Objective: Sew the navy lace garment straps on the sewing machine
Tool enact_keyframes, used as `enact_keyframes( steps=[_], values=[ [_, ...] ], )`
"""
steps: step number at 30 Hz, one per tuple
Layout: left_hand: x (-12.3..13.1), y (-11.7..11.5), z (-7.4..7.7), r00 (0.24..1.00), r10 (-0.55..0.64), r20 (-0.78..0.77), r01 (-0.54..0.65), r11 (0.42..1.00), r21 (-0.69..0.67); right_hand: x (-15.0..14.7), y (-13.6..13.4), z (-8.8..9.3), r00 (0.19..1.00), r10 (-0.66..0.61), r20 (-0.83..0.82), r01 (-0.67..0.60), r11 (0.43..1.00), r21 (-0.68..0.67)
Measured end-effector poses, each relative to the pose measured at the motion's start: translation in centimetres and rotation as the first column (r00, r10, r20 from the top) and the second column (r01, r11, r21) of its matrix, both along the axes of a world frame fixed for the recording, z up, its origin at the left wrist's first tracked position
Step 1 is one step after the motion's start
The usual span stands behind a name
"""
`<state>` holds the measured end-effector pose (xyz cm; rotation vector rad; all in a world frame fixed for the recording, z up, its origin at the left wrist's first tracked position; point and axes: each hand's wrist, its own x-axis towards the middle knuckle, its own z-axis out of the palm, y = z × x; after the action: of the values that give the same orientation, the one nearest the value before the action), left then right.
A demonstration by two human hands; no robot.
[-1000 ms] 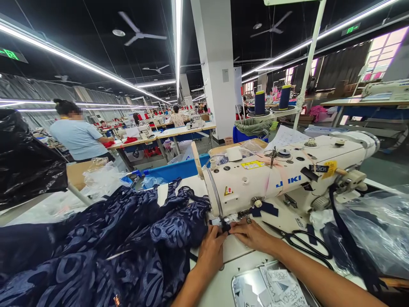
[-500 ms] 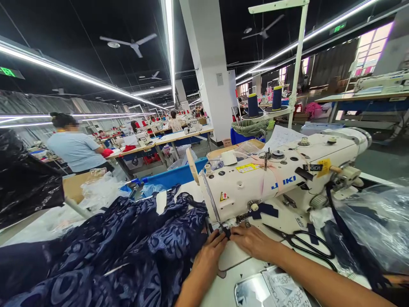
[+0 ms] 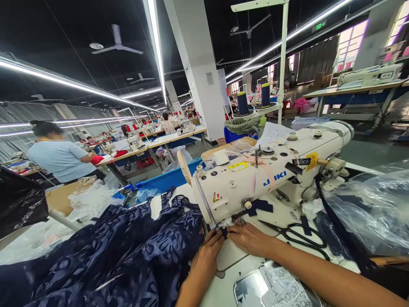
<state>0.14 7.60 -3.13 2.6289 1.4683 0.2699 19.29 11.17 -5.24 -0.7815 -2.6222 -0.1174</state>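
Navy patterned lace fabric (image 3: 121, 251) lay heaped on the white worktop (image 3: 228, 290) left of the cream Juki sewing machine (image 3: 268, 175), its edge under the needle. Left hand (image 3: 207, 253) and right hand (image 3: 249, 238) met just before the machine's foot, fingers (image 3: 220, 236) nearly closed, pinching a small dark fabric piece (image 3: 224, 232). Black scissors (image 3: 297, 234) rested right of the machine's base.

My sewing machine (image 3: 271, 175) reads "JUKI" in blue. The labels in the tray (image 3: 281, 288) by my arm seem to read "volege", repeated. Beyond, a green exit sign (image 3: 319, 25) hangs overhead, too small to read.
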Motion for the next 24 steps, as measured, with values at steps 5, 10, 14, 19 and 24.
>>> enact_keyframes(
  steps=[5,10,14,19,24],
  values=[
    [0.2,0.3,0.4,0.999,0.035,-0.034,-0.035,0.999,-0.02,-0.1,-0.1,0.0,1.0,-0.022,-0.007,0.022,1.0,0.003],
    [-0.2,1.0,0.2,0.999,0.026,-0.039,-0.025,0.999,0.027,-0.1,0.0,-0.1,0.997,-0.052,-0.055,0.049,0.997,-0.061],
    [-0.4,1.7,0.1,0.998,0.012,-0.053,-0.008,0.996,0.085,-0.2,0.2,-0.1,0.988,-0.115,-0.102,0.095,0.978,-0.184],
    [-0.4,2.1,0.1,0.996,0.018,-0.082,-0.004,0.985,0.174,-0.3,0.5,-0.7,0.971,-0.186,-0.15,0.148,0.961,-0.233],
    [0.5,1.5,-0.6,0.983,0.122,-0.137,-0.072,0.942,0.328,-0.8,2.2,-2.2,0.922,-0.31,-0.234,0.235,0.925,-0.298]
  ],
)
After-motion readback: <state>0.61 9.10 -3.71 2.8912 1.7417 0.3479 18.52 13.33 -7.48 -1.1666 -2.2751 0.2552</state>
